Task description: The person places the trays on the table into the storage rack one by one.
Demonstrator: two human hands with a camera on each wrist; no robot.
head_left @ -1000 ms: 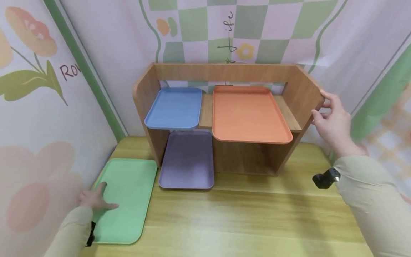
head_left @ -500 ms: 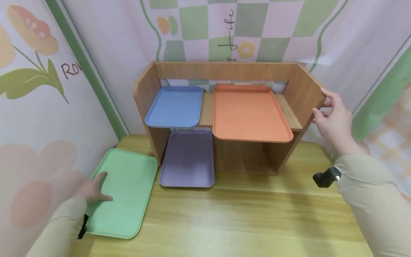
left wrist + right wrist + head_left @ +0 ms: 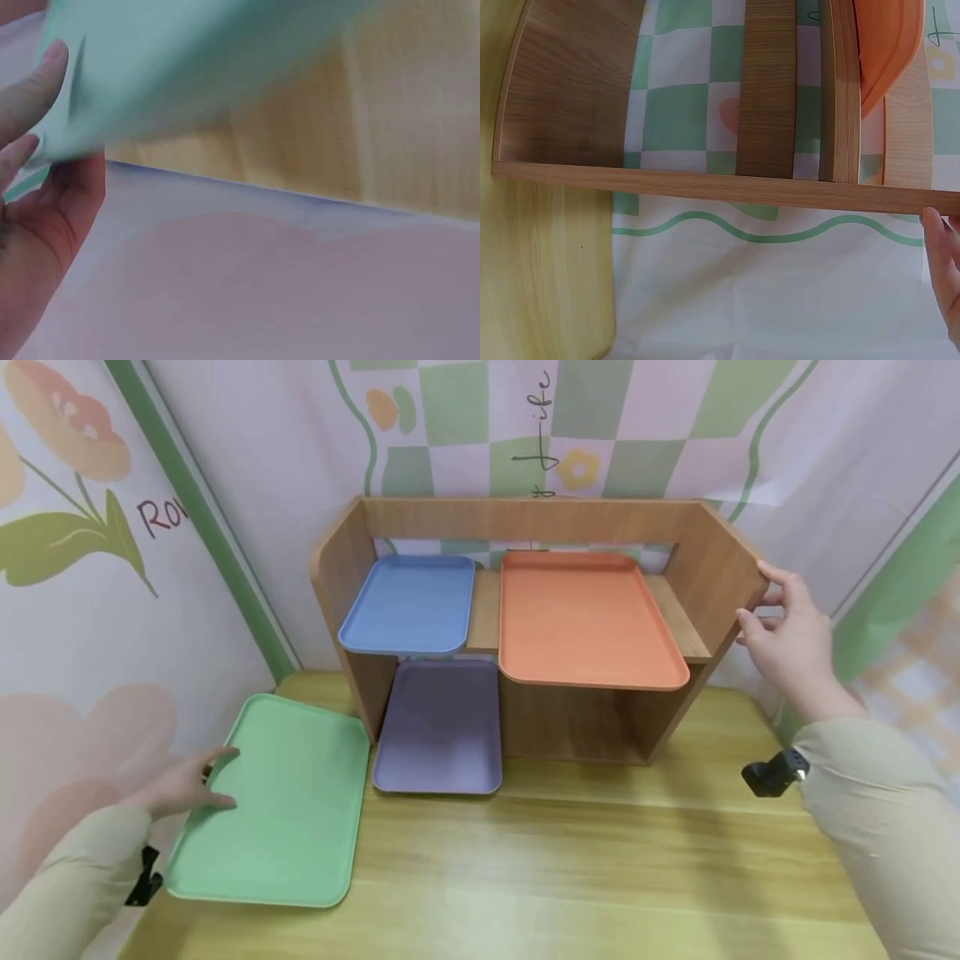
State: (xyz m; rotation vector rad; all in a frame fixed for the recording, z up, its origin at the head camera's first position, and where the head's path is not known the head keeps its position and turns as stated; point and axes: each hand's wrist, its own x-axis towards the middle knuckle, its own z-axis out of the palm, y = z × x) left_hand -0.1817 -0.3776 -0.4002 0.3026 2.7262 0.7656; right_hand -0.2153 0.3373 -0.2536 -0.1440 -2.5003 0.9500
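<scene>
Nearby, at the tabletop's [image 3: 570, 860] left edge, left hand [image 3: 182, 785] with fingers curled around the rim of the green tray [image 3: 277, 806], tilted up off the wood. Farther back, right hand [image 3: 787, 639] gripping the wooden shelf's [image 3: 712, 568] right side panel, thumb in front.

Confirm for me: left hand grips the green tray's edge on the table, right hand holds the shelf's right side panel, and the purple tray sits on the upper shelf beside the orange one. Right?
Not quite. The purple tray lies on the table, under the shelf; the blue tray sits beside the orange tray. The head view shows it. The left hand on the green tray and the right hand are as you said.
</scene>
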